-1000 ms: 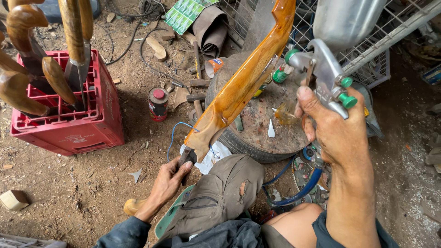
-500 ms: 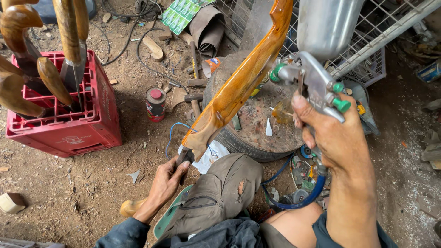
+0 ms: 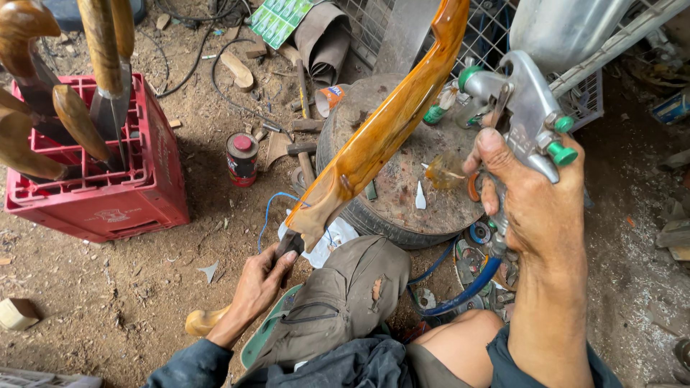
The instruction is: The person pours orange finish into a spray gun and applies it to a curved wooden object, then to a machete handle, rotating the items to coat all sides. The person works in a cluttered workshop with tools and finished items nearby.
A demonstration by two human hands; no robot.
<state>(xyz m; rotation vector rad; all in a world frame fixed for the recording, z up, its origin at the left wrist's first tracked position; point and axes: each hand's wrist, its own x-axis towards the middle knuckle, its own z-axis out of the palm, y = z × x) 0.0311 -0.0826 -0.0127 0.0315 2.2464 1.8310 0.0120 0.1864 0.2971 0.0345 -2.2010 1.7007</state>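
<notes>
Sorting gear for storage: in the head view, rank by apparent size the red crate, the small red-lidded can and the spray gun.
1. red crate
2. spray gun, though it is nearer the camera, so unsure
3. red-lidded can

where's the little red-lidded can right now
In the head view the small can stands on the dirt floor left of centre, between the red crate and the tyre-mounted round work surface.
</notes>
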